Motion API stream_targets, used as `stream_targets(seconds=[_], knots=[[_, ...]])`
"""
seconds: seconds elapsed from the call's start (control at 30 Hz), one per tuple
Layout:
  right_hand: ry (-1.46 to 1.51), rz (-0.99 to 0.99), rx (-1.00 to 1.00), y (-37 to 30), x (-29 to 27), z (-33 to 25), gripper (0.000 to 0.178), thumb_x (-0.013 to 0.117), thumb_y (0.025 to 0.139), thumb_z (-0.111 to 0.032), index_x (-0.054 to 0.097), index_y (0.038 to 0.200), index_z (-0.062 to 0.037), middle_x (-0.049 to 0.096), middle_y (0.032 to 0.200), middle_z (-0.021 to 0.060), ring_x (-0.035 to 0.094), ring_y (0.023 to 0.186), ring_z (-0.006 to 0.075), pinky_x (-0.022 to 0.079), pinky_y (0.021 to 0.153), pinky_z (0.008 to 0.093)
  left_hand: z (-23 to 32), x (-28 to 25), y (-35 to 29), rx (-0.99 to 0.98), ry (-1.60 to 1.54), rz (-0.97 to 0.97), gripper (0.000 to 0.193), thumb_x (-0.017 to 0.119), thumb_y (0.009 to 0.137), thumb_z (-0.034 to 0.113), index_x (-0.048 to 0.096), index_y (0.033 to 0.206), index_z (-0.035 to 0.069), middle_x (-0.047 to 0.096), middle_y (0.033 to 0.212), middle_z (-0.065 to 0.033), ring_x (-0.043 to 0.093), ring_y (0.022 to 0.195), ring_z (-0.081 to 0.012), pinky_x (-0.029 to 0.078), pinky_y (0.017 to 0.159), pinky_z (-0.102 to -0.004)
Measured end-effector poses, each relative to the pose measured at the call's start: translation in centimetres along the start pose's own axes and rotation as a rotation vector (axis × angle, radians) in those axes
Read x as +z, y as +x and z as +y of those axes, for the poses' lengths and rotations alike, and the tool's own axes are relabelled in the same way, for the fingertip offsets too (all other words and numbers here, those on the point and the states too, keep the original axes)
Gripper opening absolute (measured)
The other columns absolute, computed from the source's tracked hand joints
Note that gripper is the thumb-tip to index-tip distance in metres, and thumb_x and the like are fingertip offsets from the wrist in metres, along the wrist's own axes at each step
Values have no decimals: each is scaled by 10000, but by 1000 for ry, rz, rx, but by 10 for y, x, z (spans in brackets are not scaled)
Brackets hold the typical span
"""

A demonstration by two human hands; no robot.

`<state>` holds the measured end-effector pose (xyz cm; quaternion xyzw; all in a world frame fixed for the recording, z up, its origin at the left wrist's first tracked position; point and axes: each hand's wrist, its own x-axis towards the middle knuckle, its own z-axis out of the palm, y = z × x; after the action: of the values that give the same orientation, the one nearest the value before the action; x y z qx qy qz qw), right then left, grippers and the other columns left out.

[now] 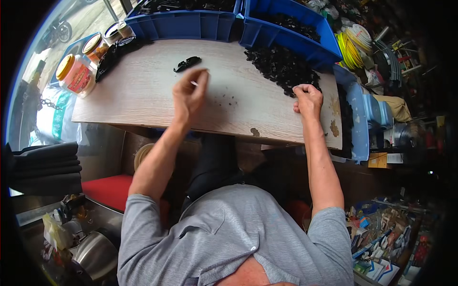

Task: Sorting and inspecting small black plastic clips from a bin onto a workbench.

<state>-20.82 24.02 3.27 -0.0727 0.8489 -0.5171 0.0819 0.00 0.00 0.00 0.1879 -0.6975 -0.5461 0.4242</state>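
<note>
My left hand point(190, 93) is above the middle-left of the pale wooden table point(143, 90), slightly blurred. Its thumb and forefinger curl together in a pinch; anything between the tips is too small or smeared to make out. Just beyond it lies a small black bundle point(187, 63) of parts. At the near right edge of a spread heap of small black parts point(281, 69) is my right hand point(309, 98), its fingers closed in a pinch. What they hold, if anything, is hidden. A few dark crumbs point(230, 102) are scattered between my hands.
Two blue bins point(183, 26) point(291, 35) with black parts stand along the far edge. Lidded jars point(76, 76) and a black plastic bag point(107, 59) are at the left. A light-blue tray point(361, 128) adjoins the right edge, near a coil of yellow hose point(349, 51).
</note>
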Motion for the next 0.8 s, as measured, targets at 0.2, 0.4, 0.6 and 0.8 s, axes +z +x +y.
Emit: stream_targets(seconds=[0.2,0.4,0.6,0.8], knots=[[143,-29,40,-4,-8,-4,118,724,861,-152,682,904,-50,631,763,8,525,482,88,452,426,240,30,72,-48,-193,-194,-265,170,667,950,108,701,1060,-15,675,829,-7,585,754,-60,482,682,-221],[54,42,42,-6,-1,-12,138,751,831,-149,714,907,-40,637,718,20,516,459,91,448,409,242,42,77,-56,-89,-57,-286,158,669,929,97,699,1030,-21,669,796,-27,566,717,-60,473,640,-231],[-63,34,34,-4,-1,-17,135,750,819,-129,713,895,-24,604,638,26,521,442,99,457,407,245,41,78,-61,80,63,-256,134,677,908,75,696,1011,-8,678,858,-78,614,706,-126,493,618,-265],[-17,0,58,1,-4,-8,120,734,827,-117,701,900,-27,615,669,38,532,450,108,474,411,252,45,78,-62,113,102,-270,125,676,896,58,687,1005,-1,679,881,-118,648,712,-183,512,611,-289]])
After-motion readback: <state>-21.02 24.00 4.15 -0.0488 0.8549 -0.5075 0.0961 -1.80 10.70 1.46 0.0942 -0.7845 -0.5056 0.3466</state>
